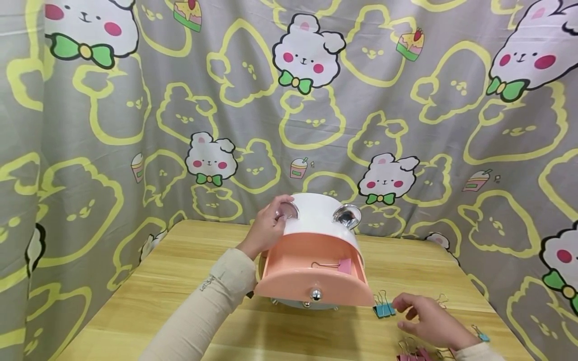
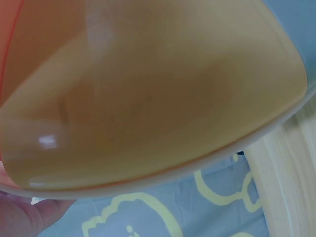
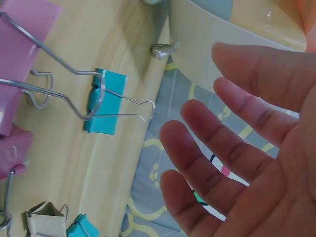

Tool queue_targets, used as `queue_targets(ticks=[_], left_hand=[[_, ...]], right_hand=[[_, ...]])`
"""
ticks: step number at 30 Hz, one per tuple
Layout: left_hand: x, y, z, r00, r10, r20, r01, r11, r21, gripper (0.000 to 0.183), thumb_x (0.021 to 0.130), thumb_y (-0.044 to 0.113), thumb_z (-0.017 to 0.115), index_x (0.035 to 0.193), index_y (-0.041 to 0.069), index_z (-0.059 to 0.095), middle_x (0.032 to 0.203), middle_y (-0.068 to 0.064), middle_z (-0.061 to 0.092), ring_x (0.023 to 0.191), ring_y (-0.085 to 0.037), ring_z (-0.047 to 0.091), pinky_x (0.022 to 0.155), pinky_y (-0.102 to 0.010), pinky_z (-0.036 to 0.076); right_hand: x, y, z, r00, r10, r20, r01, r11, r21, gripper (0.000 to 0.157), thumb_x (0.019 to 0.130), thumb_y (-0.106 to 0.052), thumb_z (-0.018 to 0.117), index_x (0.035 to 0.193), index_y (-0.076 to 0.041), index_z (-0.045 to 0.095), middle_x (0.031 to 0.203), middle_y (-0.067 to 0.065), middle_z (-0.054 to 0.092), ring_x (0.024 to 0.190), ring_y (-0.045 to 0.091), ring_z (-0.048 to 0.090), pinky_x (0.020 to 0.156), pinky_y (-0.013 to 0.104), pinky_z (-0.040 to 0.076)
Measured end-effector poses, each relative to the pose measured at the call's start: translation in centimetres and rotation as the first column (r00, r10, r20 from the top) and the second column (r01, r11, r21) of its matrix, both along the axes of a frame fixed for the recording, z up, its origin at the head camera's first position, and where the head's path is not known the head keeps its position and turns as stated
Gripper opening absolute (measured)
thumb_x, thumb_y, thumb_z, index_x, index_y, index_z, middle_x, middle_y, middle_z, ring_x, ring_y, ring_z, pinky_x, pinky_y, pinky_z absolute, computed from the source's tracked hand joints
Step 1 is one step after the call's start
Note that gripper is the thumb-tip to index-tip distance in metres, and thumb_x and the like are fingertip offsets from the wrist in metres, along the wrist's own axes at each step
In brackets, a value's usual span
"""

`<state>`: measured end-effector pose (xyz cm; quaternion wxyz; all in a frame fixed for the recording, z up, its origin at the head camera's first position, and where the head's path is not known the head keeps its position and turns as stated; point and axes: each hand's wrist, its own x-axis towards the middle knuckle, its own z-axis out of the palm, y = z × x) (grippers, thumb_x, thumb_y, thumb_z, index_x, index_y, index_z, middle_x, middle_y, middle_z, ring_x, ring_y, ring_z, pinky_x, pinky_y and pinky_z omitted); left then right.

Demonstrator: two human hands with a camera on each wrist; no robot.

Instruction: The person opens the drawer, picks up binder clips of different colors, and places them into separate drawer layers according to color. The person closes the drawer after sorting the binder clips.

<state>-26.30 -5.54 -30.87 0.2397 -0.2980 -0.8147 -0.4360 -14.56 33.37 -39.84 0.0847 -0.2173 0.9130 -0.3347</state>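
Note:
A white storage box shaped like a twin-bell alarm clock [image 1: 316, 213] stands on the table, its peach drawer [image 1: 289, 288] pulled out. Inside the drawer lies a pink binder clip [image 1: 344, 265]. My left hand [image 1: 267, 225] grips the silver bell [image 1: 289, 209] at the box's left, thumb in front and fingers over the top. In the left wrist view, only part of that hand [image 2: 22, 217] shows below the box's tan panel [image 2: 163, 113]. My right hand [image 3: 247, 148] holds nothing, fingers spread and slightly bent, beside a teal binder clip [image 1: 384, 310].
Pink binder clips [image 1: 413, 355] lie below the right hand, near the frame's bottom edge. A small teal clip [image 1: 482, 336] is farther right, and a beige clip [image 3: 45, 219] shows in the right wrist view. A patterned curtain [image 1: 253, 125] hangs behind the wooden table [image 1: 158, 281].

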Motion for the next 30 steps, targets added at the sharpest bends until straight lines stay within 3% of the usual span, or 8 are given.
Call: queue_targets(ticks=[7, 15, 22, 26, 30], left_hand=[[0.1, 0.0, 0.0, 1.000, 0.012, 0.014, -0.012, 1.000, -0.008, 0.042, 0.090, -0.003, 0.050, 0.128, 0.016, 0.051, 0.104, -0.010, 0.060, 0.087, -0.026, 0.053, 0.076, -0.038, 0.046], [0.2, 0.1, 0.1, 1.000, 0.008, 0.002, -0.008, 1.000, 0.003, 0.042, 0.089, -0.003, 0.050, 0.127, 0.016, 0.051, 0.104, -0.010, 0.061, 0.087, -0.026, 0.054, 0.076, -0.039, 0.047], [0.2, 0.2, 0.1, 1.000, 0.019, 0.013, -0.019, 1.000, -0.004, 0.043, 0.089, -0.002, 0.050, 0.127, 0.017, 0.051, 0.102, -0.009, 0.060, 0.083, -0.024, 0.052, 0.074, -0.037, 0.046], [0.2, 0.2, 0.1, 1.000, 0.011, 0.023, -0.011, 1.000, 0.007, 0.043, 0.089, -0.002, 0.050, 0.127, 0.017, 0.051, 0.103, -0.009, 0.060, 0.083, -0.025, 0.052, 0.073, -0.036, 0.046], [0.3, 0.2, 0.1, 1.000, 0.012, 0.012, -0.012, 1.000, 0.016, 0.043, 0.088, -0.003, 0.050, 0.127, 0.016, 0.052, 0.102, -0.010, 0.061, 0.085, -0.025, 0.053, 0.074, -0.038, 0.046]], right_hand=[[-0.1, 0.0, -0.7, 0.999, 0.027, 0.022, -0.027, 0.999, 0.018, 0.029, 0.085, -0.018, 0.075, 0.107, -0.004, 0.062, 0.102, 0.009, 0.061, 0.086, 0.021, 0.060, 0.071, 0.033, 0.052], [-0.1, 0.0, -1.8, 0.990, 0.002, 0.140, -0.010, 0.998, 0.059, 0.030, 0.082, -0.016, 0.078, 0.106, -0.007, 0.063, 0.105, 0.007, 0.061, 0.088, 0.030, 0.057, 0.070, 0.044, 0.049], [0.4, -0.2, -3.1, 0.996, 0.026, 0.090, -0.037, 0.991, 0.131, 0.033, 0.073, -0.023, 0.085, 0.097, -0.015, 0.063, 0.093, -0.003, 0.059, 0.080, 0.014, 0.053, 0.066, 0.031, 0.046], [0.6, -0.4, -3.5, 0.989, 0.046, 0.143, -0.058, 0.995, 0.082, 0.026, 0.076, -0.018, 0.082, 0.094, -0.015, 0.063, 0.085, -0.002, 0.055, 0.072, 0.009, 0.047, 0.061, 0.027, 0.042], [0.3, -0.2, -4.1, 0.966, 0.107, 0.234, -0.111, 0.994, 0.005, 0.017, 0.080, -0.012, 0.078, 0.091, -0.012, 0.065, 0.080, -0.001, 0.057, 0.066, 0.009, 0.048, 0.058, 0.027, 0.042]])
